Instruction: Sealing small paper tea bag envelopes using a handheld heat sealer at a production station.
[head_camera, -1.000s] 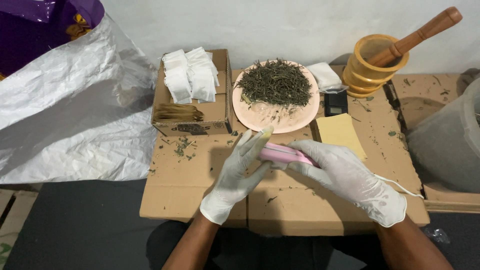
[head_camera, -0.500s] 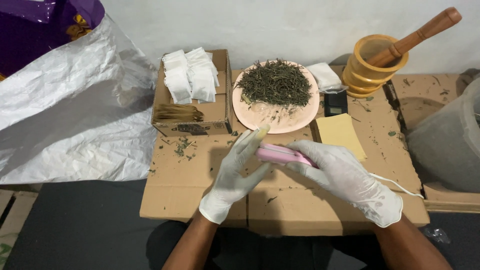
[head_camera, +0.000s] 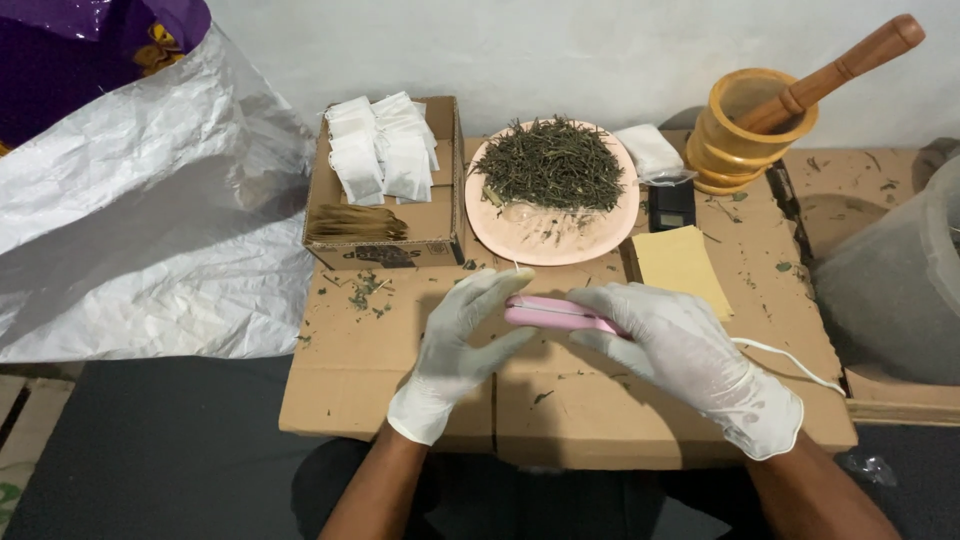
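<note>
Pink handheld sealer (head_camera: 552, 314) lies left-right near the cardboard's (head_camera: 360, 390) middle; right hand (head_camera: 680, 350) grips it, left hand (head_camera: 462, 335) pinches its left tip.

A makeshift home herb-packing spot is shown: a flattened cardboard sheet (head_camera: 400, 370) is used as the table, with dried leaves (head_camera: 552, 165) heaped on a plate (head_camera: 545, 238), filled sachets (head_camera: 380, 150) boxed, and a wooden mortar (head_camera: 745, 135) set beside.

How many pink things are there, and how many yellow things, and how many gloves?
Pink: 2, the plate and the pink handheld sealer
Yellow: 2, the mortar and the yellow envelope
White gloves: 2, left hand, right hand
Total: 6
</note>
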